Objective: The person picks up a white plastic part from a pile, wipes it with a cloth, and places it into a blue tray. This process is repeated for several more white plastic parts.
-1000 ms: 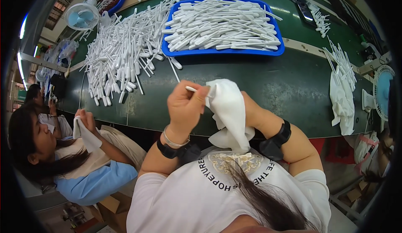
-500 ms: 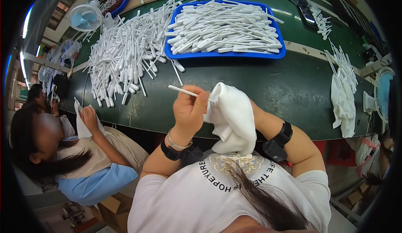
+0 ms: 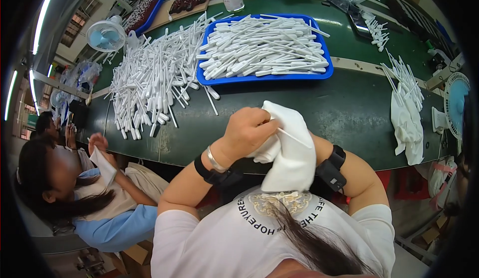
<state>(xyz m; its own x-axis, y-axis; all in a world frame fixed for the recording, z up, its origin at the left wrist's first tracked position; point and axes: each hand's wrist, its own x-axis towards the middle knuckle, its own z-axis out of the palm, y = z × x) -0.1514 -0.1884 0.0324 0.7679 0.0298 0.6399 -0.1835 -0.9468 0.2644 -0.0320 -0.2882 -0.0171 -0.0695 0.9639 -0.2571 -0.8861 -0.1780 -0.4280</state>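
Stick [image 3: 296, 138] pinched in L hand [image 3: 248, 132]; across wht cloth [image 3: 289, 170]

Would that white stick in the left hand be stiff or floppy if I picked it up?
Probably stiff: the white stick extends straight from the left hand, with no visible bend. Likely light too, being so slender. It might roll if pushed, as its visible part looks rod-like.

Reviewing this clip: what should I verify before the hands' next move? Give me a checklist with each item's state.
1. Left hand grips the thin white stick: ok.
2. White cloth is at the stick: ok.
3. Right hand has a firm grip: cannot tell; cloth covers most of it.
4. Bulb-ended sticks all within the blue tray: not ok; some ends overhang.
5. Co-worker's hand apart from this work: ok.
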